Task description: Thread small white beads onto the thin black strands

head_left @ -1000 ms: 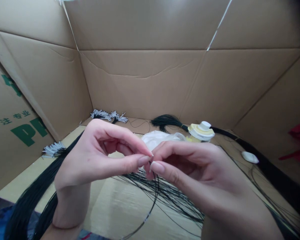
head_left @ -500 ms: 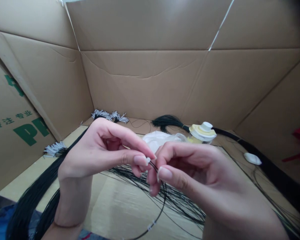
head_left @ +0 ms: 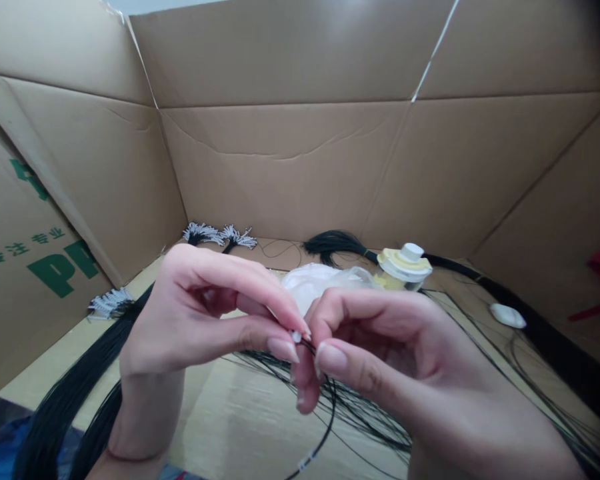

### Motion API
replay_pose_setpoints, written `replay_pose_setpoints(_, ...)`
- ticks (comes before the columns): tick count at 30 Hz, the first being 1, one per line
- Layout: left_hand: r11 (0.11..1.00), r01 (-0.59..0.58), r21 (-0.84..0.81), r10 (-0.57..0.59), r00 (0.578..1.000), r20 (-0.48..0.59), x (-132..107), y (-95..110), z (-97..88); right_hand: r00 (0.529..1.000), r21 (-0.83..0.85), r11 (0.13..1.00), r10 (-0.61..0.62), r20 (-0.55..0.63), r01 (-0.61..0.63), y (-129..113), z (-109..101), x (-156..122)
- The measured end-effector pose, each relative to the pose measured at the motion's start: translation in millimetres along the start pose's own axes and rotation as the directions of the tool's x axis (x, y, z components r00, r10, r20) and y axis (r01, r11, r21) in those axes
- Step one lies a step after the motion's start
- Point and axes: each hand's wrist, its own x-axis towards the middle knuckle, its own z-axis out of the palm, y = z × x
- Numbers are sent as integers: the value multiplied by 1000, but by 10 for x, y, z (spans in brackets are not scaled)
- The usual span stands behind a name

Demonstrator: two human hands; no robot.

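Between the thumb and forefinger of my left hand (head_left: 215, 313) is a small white connector (head_left: 296, 337). Black wires (head_left: 330, 413) run out of it to the right. My right hand (head_left: 380, 353) pinches these wires just beside the connector, its thumb and forefinger closed on them. From there the wires curve down toward the bottom edge, with a pale printed band (head_left: 307, 460) round them. Under both hands, a loose bundle of thin black wires (head_left: 370, 410) lies across the board.
Cardboard walls (head_left: 280, 173) enclose the board (head_left: 220, 427). Thick black wire bundles (head_left: 75, 380) with white connector ends (head_left: 111, 303) lie at left. Behind my hands are a clear plastic bag (head_left: 310, 280) and a yellow-and-white capped container (head_left: 404, 267). A white oval object (head_left: 508, 316) sits at right.
Both hands have dipped slightly, still pinching the connector and wires. The fingertips are a little closer together, and the hanging wire's lower part has shifted slightly right.
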Motion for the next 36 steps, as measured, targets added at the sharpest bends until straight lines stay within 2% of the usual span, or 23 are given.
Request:
replay_pose_setpoints(6,979,-88,185,96,995,-35,-61,1,23,1000,-59,998,-23,1,23,31,13,-48)
replay_pose_setpoints(9,971,-111,210,118,993,-20,-76,-24,17,998,-120,992,-52,-47,46,37,39,-35)
replay_pose_setpoints(14,984,-143,103,143,990,16,-76,-62,26,978,-252,966,-107,-181,59,56,95,-52)
replay_pose_setpoints(20,993,-110,-33,109,994,-22,-111,-110,28,947,-300,948,-189,-262,106,70,136,-113)
replay_pose_setpoints(30,990,-15,-138,7,998,-55,-35,-136,53,840,-377,864,-454,-296,334,237,191,-59)
replay_pose_setpoints(34,986,31,-165,-38,999,-37,-34,-128,55,859,-384,867,-435,-271,317,212,203,-41)
replay_pose_setpoints(36,984,35,-177,-41,999,-31,-35,-121,55,847,-380,869,-440,-299,317,209,196,-36)
